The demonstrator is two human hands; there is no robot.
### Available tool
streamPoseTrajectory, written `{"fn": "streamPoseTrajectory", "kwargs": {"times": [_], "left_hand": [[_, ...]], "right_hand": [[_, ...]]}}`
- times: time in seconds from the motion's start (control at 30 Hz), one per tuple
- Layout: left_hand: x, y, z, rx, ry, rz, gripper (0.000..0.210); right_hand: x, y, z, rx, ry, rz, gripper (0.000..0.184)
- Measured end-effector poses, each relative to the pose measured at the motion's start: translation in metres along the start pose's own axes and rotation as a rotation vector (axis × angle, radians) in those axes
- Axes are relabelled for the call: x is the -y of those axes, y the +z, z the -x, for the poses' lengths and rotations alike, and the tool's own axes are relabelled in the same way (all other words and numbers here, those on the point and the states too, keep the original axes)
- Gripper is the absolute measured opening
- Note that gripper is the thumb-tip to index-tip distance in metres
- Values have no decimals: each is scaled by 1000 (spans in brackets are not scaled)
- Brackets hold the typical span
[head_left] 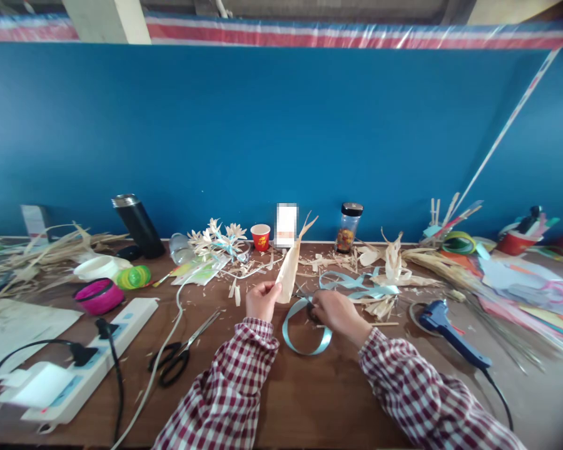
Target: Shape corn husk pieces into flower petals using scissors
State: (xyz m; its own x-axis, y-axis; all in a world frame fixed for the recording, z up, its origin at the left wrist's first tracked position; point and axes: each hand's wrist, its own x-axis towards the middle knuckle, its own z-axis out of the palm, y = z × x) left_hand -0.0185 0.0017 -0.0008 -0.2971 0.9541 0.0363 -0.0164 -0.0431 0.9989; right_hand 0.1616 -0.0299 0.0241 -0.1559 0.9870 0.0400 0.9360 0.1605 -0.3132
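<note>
My left hand [261,300] pinches a pale dried corn husk [288,274] near its lower end, and the husk's split tip points up and to the right. Close beside it, my right hand [340,314] is closed on dark-handled scissors [313,310], whose thin blades point toward the base of the husk. Fingers hide most of the handles. Below and between the hands, a loop of light blue ribbon [326,342] lies on the table. More blue ribbon [347,281] and crumpled husk pieces [394,265] lie just beyond my right hand.
Black-handled scissors [176,362] and a power strip [98,362] with cables lie left. A blue glue gun [453,331] rests right. Husk flowers [218,240], a red paper cup [261,237], a glass jar [349,228] and a black thermos [138,225] line the back.
</note>
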Motion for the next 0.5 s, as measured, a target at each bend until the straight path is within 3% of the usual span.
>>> {"fn": "streamPoseTrajectory", "kwargs": {"times": [0.13, 0.33, 0.5], "left_hand": [[6, -2, -6, 15, -103, 69, 22], [4, -5, -13, -9, -142, 91, 32], [2, -4, -14, 21, -193, 197, 35]], "right_hand": [[-13, -13, -6, -27, -28, -211, 13], [-32, -26, -5, 5, 36, -1045, 22], [-33, -28, -2, -40, -68, -1236, 30]]}}
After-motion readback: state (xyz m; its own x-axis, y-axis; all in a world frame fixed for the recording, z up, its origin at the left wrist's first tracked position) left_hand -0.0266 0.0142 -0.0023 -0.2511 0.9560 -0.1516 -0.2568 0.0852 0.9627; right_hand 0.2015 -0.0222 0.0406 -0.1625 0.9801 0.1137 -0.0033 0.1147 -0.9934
